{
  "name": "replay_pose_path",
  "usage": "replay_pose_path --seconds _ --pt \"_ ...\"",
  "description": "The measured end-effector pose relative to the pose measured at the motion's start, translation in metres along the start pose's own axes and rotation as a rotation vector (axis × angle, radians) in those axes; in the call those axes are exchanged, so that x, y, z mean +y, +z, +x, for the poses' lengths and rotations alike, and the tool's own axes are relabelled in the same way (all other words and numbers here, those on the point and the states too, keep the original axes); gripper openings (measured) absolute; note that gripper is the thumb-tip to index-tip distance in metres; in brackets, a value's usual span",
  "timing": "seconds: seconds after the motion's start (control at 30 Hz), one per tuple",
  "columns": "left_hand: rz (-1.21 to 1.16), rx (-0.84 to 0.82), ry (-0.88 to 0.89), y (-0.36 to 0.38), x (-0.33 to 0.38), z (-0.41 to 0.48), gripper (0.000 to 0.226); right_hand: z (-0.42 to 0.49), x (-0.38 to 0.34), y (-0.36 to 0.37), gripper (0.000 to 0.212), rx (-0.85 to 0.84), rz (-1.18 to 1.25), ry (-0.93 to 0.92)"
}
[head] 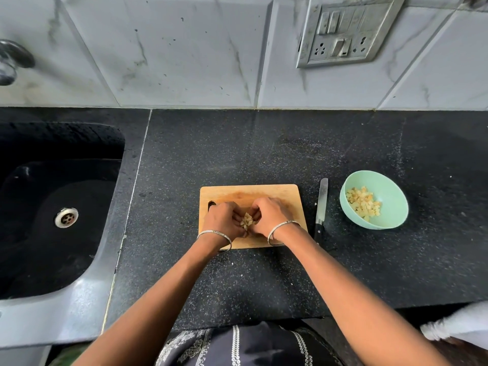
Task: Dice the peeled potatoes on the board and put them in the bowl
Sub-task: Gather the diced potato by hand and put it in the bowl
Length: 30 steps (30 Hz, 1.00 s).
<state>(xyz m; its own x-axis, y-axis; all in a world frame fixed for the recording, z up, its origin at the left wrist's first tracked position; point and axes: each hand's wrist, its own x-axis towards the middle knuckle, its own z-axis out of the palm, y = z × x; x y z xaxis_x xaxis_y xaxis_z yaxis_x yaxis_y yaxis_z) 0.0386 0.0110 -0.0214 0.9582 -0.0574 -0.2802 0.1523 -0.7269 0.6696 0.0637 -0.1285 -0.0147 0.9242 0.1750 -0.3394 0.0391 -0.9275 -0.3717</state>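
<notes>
Tap (pixel 10 62): chrome, far upper left against the marbled wall tiles; it's blurry on my end.
Sink (pixel 87 294): black basin filling the left side, with a round metal drain (pixel 66 217) in its floor.
Surface (pixel 264 149): black speckled stone running from the sink's rim to the right edge of the frame.
Board (pixel 248 192): light wood, lying flat on the surface around the centre. I can see a handle slot at its left end, partly under the knuckles.
Left hand (pixel 224 220): on the board, fingers curled in and cupping the left side of the pile. There's a silver bangle (pixel 215 235) at the wrist.
Potato pile (pixel 247 223): small pale cubes bunched up on the board, squeezed between both hands. I only see the top of the heap.
Right hand (pixel 269 215): mirrors the other one, fingers curled round the right side of the pile and fingertips meeting the left's. Second bangle (pixel 282 231) on this wrist.
Knife (pixel 321 207): nobody's holding it. It lies flat on the surface between board and bowl, blade toward the wall, dark handle toward the bottom.
Bowl (pixel 388 191): mint green, right of centre, standing apart from the knife, with a batch of potato cubes (pixel 363 204) inside.
Switch panel (pixel 346 30): grubby switches and sockets, upper right on the tiles.
Cloth (pixel 462 323): something white at the lower right edge; I can't tell what it is.
</notes>
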Motion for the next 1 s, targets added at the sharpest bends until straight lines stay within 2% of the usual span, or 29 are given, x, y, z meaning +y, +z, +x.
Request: replay_pose_path --seconds 0.17,0.3,0.43,0.77,1.0 --pt "-0.067 0.011 -0.031 0.001 0.001 0.002 0.027 -0.001 0.003 -0.004 0.031 -0.037 0.173 0.036" --pt "-0.215 -0.050 -0.078 -0.001 -0.004 0.005 0.030 -0.006 0.005 -0.003 0.040 -0.070 0.416 0.107" --pt "-0.322 -0.098 -0.099 -0.005 -0.008 0.010 0.035 -0.007 0.011 0.003 0.039 -0.059 0.654 0.170" --pt "-0.579 -0.210 -0.189 -0.007 0.003 0.014 0.032 -0.012 0.020 -0.010 0.034 -0.161 0.982 0.193" --pt "-0.576 -0.298 -0.159 -0.021 0.040 0.023 0.032 -0.017 0.038 -0.040 0.036 -0.188 1.147 0.192"
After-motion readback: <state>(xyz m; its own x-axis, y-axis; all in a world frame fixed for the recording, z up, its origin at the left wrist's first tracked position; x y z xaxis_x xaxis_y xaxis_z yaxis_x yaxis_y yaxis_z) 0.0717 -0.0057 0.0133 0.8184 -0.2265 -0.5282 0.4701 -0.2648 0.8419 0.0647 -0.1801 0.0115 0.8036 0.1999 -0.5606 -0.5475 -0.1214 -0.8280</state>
